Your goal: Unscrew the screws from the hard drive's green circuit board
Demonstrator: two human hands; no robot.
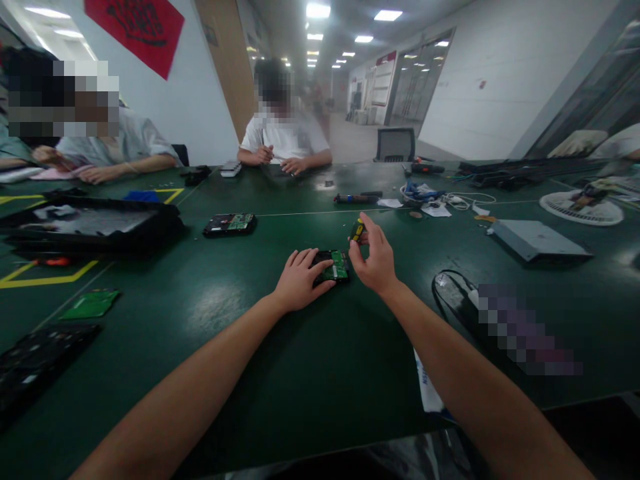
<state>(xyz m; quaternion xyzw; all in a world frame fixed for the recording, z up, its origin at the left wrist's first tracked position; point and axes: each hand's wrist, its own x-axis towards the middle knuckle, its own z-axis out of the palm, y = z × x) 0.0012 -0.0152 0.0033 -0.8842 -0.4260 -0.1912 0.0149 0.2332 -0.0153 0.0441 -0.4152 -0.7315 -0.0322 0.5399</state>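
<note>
A hard drive with a green circuit board showing lies on the green table in front of me. My left hand grips it from the left, fingers over its far edge and thumb across the near part, hiding much of it. Just right of the drive, my right hand is closed around a yellow-and-black screwdriver, its handle pointing up. The screwdriver's tip is too small to make out, so I cannot tell whether it touches the drive.
Another hard drive lies to the left, beyond a loose green circuit board. A large black tray-like casing stands farther left. On the right are a metal box, a cable and a white round grille. Co-workers sit opposite.
</note>
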